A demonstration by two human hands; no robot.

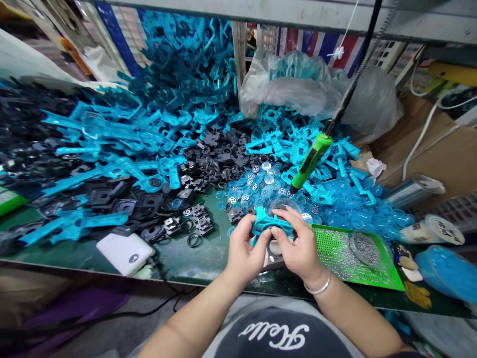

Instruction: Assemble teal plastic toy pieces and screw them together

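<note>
Between my two hands, close to the front edge of the bench, is a turquoise plastic part with short arms. My left hand grips its left end, and my right hand grips its right end. Both thumbs press on its near side, where a dark ring partly shows. Just below the thumbs sits a grey piece with a round top, partly covered by my hands. A green electric screwdriver hangs from a cable beyond my right hand, its tip pointing down at small clear-blue discs.
A green tray with small metal screws and a round dish lies right of my hands. Heaps of turquoise parts and black square parts fill the back. A white power bank with a cable lies left.
</note>
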